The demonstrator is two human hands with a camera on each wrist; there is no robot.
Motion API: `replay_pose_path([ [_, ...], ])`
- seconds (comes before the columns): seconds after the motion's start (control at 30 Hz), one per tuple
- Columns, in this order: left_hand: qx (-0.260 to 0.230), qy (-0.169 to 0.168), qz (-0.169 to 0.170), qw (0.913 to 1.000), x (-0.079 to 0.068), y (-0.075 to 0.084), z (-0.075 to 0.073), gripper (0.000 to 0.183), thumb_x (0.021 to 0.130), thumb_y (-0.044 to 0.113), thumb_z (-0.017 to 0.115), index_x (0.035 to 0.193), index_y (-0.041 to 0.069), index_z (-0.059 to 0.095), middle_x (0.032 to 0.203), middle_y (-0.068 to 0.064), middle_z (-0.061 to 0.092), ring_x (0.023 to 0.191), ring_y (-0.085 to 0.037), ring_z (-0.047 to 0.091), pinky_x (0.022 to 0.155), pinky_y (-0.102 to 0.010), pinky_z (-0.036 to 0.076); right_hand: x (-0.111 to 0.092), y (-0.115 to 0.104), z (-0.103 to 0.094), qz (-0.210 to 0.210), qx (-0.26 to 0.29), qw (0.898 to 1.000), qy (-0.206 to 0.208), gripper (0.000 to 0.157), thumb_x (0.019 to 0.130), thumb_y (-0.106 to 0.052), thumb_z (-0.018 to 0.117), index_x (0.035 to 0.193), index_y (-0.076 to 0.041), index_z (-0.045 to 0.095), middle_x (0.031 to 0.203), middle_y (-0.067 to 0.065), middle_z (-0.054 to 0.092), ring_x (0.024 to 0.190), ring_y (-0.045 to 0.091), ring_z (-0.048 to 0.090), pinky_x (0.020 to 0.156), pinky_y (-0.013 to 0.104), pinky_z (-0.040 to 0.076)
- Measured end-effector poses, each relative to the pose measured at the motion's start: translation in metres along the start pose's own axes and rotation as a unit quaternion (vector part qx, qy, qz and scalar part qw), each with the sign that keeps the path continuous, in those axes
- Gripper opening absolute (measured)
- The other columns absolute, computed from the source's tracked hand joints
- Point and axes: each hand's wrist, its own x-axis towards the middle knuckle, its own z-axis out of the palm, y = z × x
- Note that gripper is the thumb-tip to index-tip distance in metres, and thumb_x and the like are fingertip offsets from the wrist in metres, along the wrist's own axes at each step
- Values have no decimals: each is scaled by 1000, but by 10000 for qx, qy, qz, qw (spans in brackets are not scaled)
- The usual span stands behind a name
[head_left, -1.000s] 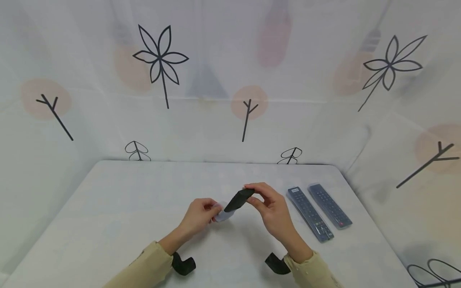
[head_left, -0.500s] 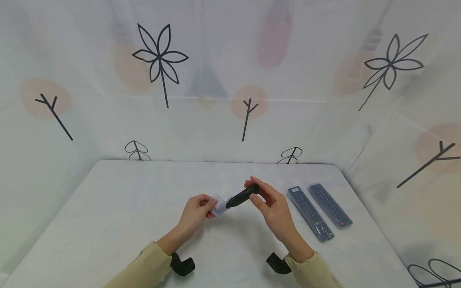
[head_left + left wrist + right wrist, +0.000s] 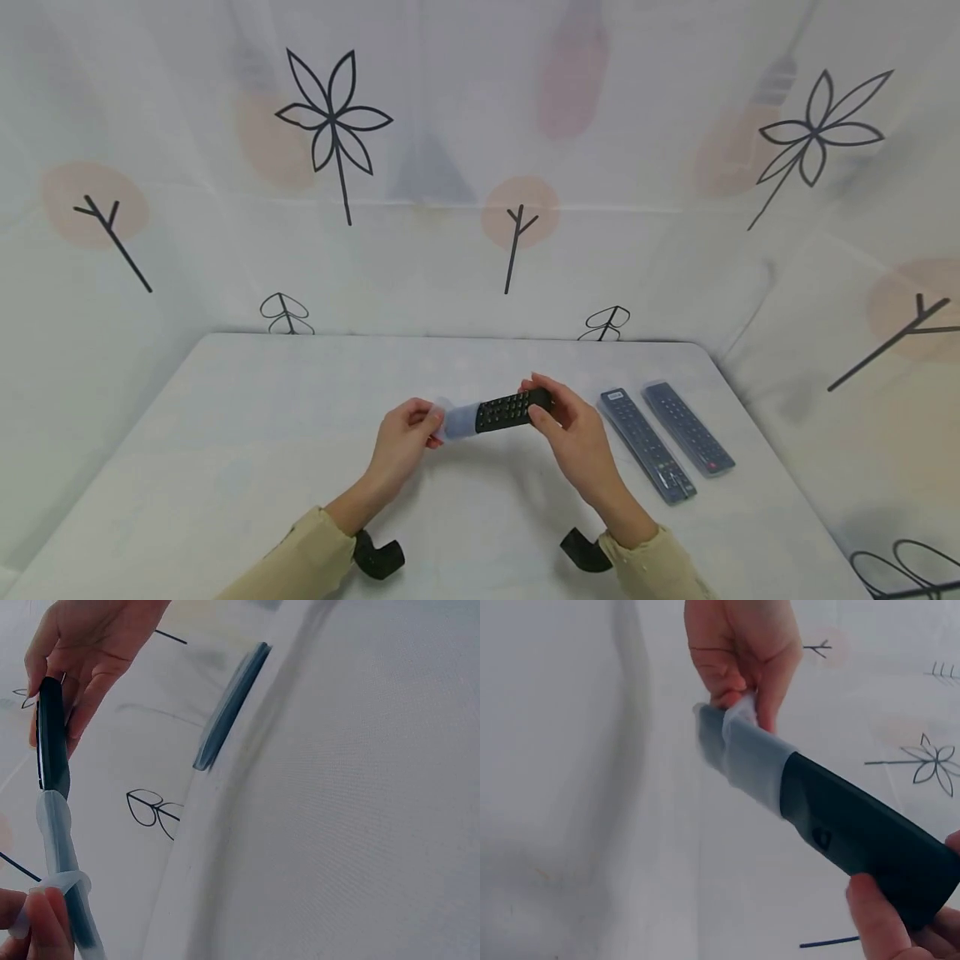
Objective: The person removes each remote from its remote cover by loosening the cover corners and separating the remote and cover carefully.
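A black remote control [image 3: 510, 411] is held up over the table, its keys facing the head camera. Its left part sits inside a translucent, bluish-white sleeve cover [image 3: 461, 421], folded back on itself toward its end. My left hand [image 3: 402, 435] pinches the folded edge of that cover between thumb and fingers. At the other end, my right hand [image 3: 576, 433] grips the bare remote, thumb on the near side and fingers behind. From the right wrist view the remote's smooth dark back [image 3: 855, 832] shows, with the cover [image 3: 757, 761] wrapped round its far part.
Two more remotes in clear covers, a longer one [image 3: 647, 446] and another [image 3: 687, 427], lie side by side on the right of the white table [image 3: 247, 467]. A patterned cloth wall [image 3: 450, 275] stands behind the table. Black wrist mounts [image 3: 378, 557] stick out by both sleeves.
The remote has rolled from its plain dark side to its keyed face and swung closer to level. My right hand has shifted slightly right; my left hand has moved a little left.
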Motion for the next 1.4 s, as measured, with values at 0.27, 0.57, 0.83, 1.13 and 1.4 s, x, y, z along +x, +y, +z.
replay_pose_path([
  [0.27,-229,98,194,9995,-3,3,-2,15,97,7,64,103,-6,62,83,-9,65,67,-15,59,61,-24,52,0,2,-4,843,-265,9959,-184,38,98,-3,60,136,-9,56,137,16,56,103,34,68,73,34,59],
  [0.57,-516,-33,442,9977,-4,6,-3,10,98,3,60,102,-6,60,83,-9,63,66,-15,59,60,-23,50,6,10,-10,1447,143,9889,-299,32,91,4,68,120,-2,57,124,20,59,98,28,69,78,34,58],
  [0.83,-700,-428,701,9942,-6,9,-7,7,100,2,57,104,-4,59,82,-11,60,67,-15,57,61,-24,49,8,23,-23,1637,490,9807,-949,42,93,5,64,134,2,55,133,27,50,104,29,66,83,35,57],
  [1.13,-1464,-716,479,9855,-5,9,-12,6,101,1,53,104,-4,55,79,-5,56,66,-12,54,60,-22,46,9,29,-29,1673,587,9768,-1199,40,94,7,62,133,4,56,132,29,48,104,28,65,84,36,56],
  [1.4,-2428,-773,327,9664,-8,8,-14,9,103,3,50,97,8,55,79,2,56,61,-8,51,56,-18,42,9,31,-29,1760,570,9755,-1191,40,93,9,62,133,3,56,131,27,49,105,29,64,84,36,56],
])
